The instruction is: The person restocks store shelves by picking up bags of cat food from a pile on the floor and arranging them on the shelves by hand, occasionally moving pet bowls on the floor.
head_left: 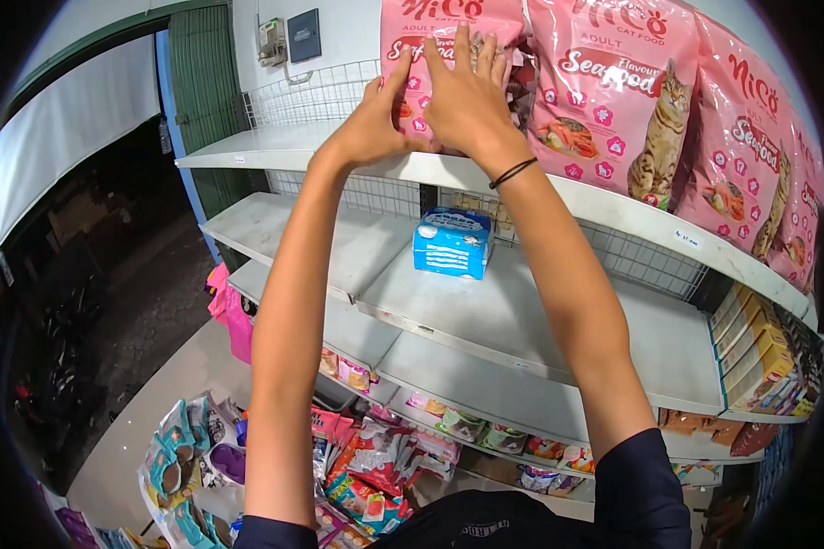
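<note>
A pink bag of cat food (415,57) stands upright on the top shelf, with both my hands against it. My left hand (375,126) touches its lower left side, fingers pointing up and the thumb stretched along the bottom by the shelf edge. Flat on the bag's front lies my right hand (467,96), fingers spread and a dark band on the wrist. Just to the right is another pink cat food bag (586,101) of the same design, with further ones (737,137) beside it.
The white top shelf (265,139) runs across in front of me. A blue pack (451,245) sits on the shelf below. Boxes (760,352) stand at the right. Several colourful packets (375,457) lie low by my body. A doorway opens at the left.
</note>
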Demonstrator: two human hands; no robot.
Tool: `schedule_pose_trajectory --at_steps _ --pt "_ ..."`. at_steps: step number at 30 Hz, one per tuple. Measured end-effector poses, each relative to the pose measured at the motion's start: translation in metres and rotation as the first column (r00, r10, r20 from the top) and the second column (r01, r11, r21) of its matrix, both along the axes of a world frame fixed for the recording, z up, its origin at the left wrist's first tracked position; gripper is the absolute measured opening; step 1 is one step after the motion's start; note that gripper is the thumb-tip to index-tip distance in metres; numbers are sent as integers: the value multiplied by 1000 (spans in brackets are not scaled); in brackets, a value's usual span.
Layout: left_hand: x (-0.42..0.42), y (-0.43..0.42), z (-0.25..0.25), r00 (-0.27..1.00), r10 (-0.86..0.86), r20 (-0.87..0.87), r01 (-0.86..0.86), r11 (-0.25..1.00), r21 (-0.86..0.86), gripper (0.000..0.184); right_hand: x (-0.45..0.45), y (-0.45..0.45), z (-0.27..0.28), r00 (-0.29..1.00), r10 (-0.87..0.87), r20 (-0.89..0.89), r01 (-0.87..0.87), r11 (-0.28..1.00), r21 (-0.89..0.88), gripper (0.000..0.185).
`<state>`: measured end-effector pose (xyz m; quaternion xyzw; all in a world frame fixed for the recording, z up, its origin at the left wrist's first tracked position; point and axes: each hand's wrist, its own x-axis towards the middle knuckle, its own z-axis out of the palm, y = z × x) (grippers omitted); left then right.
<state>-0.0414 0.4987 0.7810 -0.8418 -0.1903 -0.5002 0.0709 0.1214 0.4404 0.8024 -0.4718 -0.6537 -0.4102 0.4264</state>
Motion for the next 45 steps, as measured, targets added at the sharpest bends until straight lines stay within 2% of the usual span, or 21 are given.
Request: schedule_pose_trajectory --at_steps 2,6,10,15,19,22,23,26,31,34,35,38,42,45 --pt "-1 0 4 999 31 -9 -31 999 9 136 -2 0 6 1000 1 -5 -2 997 -75 82" --pt "7 -3 0 991 131 38 -127 987 -103 138 1 4 11 999 34 -23 -36 994 -105 83" --pt "18 3 -2 965 257 51 -252 963 -90 140 4 3 11 1000 -11 2 11 991 -135 84" --pt "15 -8 -2 965 259 44 -249 955 -162 139 3 3 7 998 -61 15 63 987 -147 79" --pt "10 9 0 986 163 20 -158 977 -141 137 8 6 1 1000 -13 3 13 992 -126 73" --pt "5 12 5 998 -66 21 69 986 -154 131 6 5 -5 999 -33 1 33 998 -45 68" --pt "4 10 3 998 -64 22 66 986 -155 131 6 4 -5 1000 -31 2 31 998 -46 68" --pt "5 0 -1 979 -157 133 187 949 -254 123 5 -2 -1 997 41 -64 -42 999 -14 65" --pt "4 -18 -11 976 -113 186 148 971 -186 114 -6 -17 -8 999 0 -54 6 993 120 62" --pt "3 -20 -18 983 17 183 0 995 -95 106 -14 -21 -11 996 30 -88 -15 986 169 61" --pt "2 -21 -19 983 20 184 -3 995 -96 106 -16 -23 -12 996 33 -87 -18 986 167 61" --pt "-1 -33 -24 975 -26 221 51 993 -107 100 -26 -32 -18 980 145 -136 -114 970 214 61" --pt "-5 -46 -31 969 10 248 9 997 -74 94 -33 -45 -27 948 264 -177 -220 947 233 62" --pt "-8 -56 -38 961 -20 276 47 995 -92 93 -34 -53 -38 935 299 -189 -252 938 236 62"
